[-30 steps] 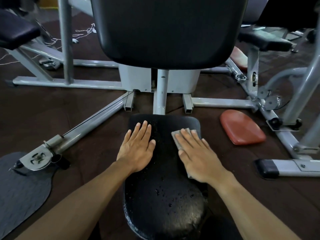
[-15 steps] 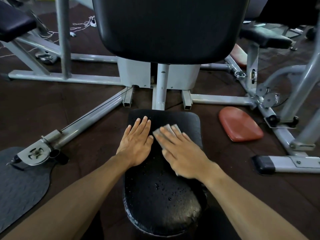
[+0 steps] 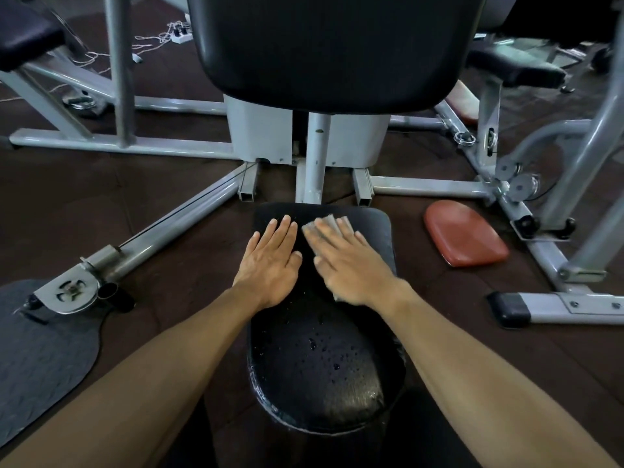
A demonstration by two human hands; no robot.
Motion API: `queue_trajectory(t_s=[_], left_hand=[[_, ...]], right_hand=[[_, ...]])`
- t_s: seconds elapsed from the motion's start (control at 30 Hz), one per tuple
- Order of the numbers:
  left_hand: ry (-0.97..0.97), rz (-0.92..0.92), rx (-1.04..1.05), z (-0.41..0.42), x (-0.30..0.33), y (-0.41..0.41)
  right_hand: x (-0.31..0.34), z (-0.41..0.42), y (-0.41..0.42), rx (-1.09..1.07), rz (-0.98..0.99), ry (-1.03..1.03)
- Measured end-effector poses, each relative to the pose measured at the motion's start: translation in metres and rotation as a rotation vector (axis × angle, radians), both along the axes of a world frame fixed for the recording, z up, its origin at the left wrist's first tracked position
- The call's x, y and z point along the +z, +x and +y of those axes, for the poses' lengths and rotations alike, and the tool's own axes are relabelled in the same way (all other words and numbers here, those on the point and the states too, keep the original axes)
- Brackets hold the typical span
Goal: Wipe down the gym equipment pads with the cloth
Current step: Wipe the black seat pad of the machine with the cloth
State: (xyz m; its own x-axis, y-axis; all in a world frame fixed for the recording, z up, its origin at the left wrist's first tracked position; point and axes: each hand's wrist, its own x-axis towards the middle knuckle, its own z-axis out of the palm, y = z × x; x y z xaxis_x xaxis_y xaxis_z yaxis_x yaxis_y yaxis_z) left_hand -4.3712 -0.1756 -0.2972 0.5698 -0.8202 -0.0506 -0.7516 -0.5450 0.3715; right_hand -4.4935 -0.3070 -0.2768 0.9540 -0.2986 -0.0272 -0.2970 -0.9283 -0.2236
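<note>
A long black seat pad runs away from me, its near half beaded with water drops. My left hand lies flat and spread on the pad's far left part. Beside it, my right hand presses flat on a grey cloth, which shows past the fingertips and under the wrist. The two hands almost touch. A large black back pad stands upright beyond the seat.
Grey steel frame bars spread over the dark floor. A red pad lies on the floor to the right. A pulley bracket and a dark rubber mat sit at left. More black pads stand at both sides.
My right hand has slid the cloth leftward and toward the pad's far end, closing up to my left hand. The left hand has stayed flat in place.
</note>
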Motion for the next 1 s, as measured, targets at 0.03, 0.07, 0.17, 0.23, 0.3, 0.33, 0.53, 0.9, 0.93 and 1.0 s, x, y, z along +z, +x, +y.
queue_trajectory(t_s=[0.03, 0.07, 0.17, 0.23, 0.3, 0.33, 0.53, 0.9, 0.93, 1.0], left_hand=[[-0.001, 0.009, -0.002, 0.000, 0.000, 0.000], [-0.004, 0.013, -0.004, 0.001, 0.000, -0.001], [-0.005, 0.003, -0.005, 0.001, 0.001, 0.000], [0.003, -0.016, -0.007, 0.001, 0.001, -0.002], [0.006, -0.029, -0.007, 0.002, 0.001, -0.003], [0.010, -0.035, -0.007, 0.002, 0.002, -0.002], [0.029, -0.040, -0.011, 0.003, 0.003, -0.002], [0.071, -0.066, -0.044, 0.003, 0.006, -0.004], [0.071, -0.067, -0.046, 0.003, 0.006, -0.005], [0.067, -0.071, -0.042, 0.002, 0.005, -0.004]], right_hand=[[0.000, 0.009, -0.019, 0.045, -0.005, -0.004], [0.000, 0.015, -0.039, 0.075, -0.004, -0.003], [-0.002, 0.005, -0.079, 0.027, 0.035, 0.014], [-0.005, -0.013, -0.078, -0.078, 0.068, 0.036], [-0.005, -0.025, -0.054, -0.151, 0.070, 0.048], [-0.003, -0.027, -0.040, -0.178, 0.074, 0.055], [0.002, 0.015, -0.030, -0.081, 0.061, 0.048], [-0.005, 0.008, -0.082, -0.171, 0.066, 0.043], [-0.005, 0.007, -0.071, -0.210, 0.065, 0.061], [-0.002, 0.018, -0.057, -0.220, 0.061, 0.061]])
